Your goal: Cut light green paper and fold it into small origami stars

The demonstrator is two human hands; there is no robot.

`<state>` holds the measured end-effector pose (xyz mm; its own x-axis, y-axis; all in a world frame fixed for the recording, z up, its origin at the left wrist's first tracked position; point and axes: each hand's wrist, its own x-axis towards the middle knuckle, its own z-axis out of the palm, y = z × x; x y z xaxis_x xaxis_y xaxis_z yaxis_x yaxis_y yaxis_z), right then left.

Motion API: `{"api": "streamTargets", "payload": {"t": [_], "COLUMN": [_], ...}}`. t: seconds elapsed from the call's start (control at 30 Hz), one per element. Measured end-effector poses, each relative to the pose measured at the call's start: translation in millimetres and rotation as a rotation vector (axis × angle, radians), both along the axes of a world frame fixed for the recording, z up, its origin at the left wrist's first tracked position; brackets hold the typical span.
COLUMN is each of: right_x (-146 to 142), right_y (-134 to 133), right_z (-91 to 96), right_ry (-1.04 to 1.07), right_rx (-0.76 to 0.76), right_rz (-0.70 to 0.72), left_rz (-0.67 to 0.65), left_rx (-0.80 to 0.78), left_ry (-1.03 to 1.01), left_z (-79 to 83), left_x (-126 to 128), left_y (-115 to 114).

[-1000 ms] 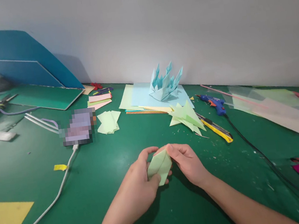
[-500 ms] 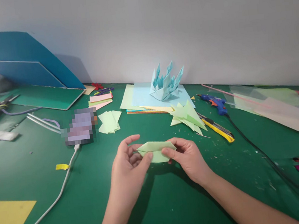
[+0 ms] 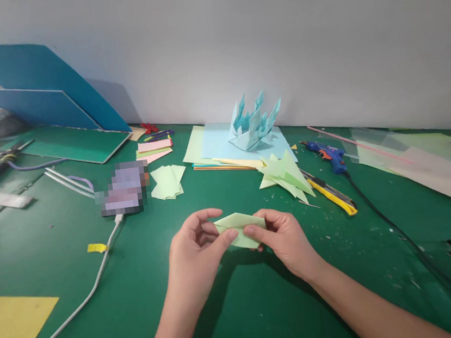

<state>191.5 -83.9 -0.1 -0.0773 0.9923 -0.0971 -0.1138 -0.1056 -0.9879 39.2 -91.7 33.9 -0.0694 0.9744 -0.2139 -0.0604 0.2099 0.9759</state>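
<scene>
A folded light green paper piece (image 3: 239, 227) is held just above the green table mat (image 3: 241, 298), near the front middle. My left hand (image 3: 196, 249) pinches its left end between thumb and fingers. My right hand (image 3: 283, 238) pinches its right end. The piece lies flat and wide between the two hands. Behind it, a pile of finished pointed green paper pieces (image 3: 286, 175) rests on the mat, and a light blue spiky paper model (image 3: 255, 121) stands on a stack of coloured paper sheets (image 3: 210, 149).
A small stack of green paper slips (image 3: 167, 181), a yellow utility knife (image 3: 331, 194), a blue glue gun (image 3: 326, 154) with black cord, a blurred phone (image 3: 123, 188) with white cable (image 3: 82, 307), a yellow paper (image 3: 16, 318), blue boards (image 3: 35, 88) against the wall.
The green piece was turned from a tilted, upright hold to lying flat and wide between both hands. The hands moved slightly away from me and apart.
</scene>
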Motion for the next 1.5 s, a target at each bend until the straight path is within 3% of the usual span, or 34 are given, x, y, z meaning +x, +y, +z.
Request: {"api": "streamTargets", "payload": {"t": [0.37,0.63,0.83,0.93,1.07,1.33,1.5], "right_x": [-1,0,-1,-3,-4,-4,-1], "right_y": [-1,-2,1,1,-2,0,2], "right_z": [-2.8,-2.1,-4.9,-4.4,-4.4,-10.0,-12.8], "right_ry": [0.055,0.012,-0.007,0.019,0.01,0.127,0.107], "right_rx": [-0.014,-0.021,-0.013,-0.006,0.003,0.019,0.053], "right_rz": [0.05,0.045,-0.002,0.044,0.117,0.288,0.285], "left_rz": [-0.189,-0.217,-0.072,-0.15,-0.223,-0.144,-0.261], "left_rx": [-0.047,-0.053,0.087,0.108,0.07,0.127,0.13], "left_ry": [0.141,0.272,0.23,0.205,0.332,0.505,0.541], "left_z": [0.7,5.6,2.8,-1.1,-3.9,-7.8,-8.2], "left_x": [-13,-31,-42,-33,-25,-35,-34], "left_y": [1,2,6,5,2,5,3]}}
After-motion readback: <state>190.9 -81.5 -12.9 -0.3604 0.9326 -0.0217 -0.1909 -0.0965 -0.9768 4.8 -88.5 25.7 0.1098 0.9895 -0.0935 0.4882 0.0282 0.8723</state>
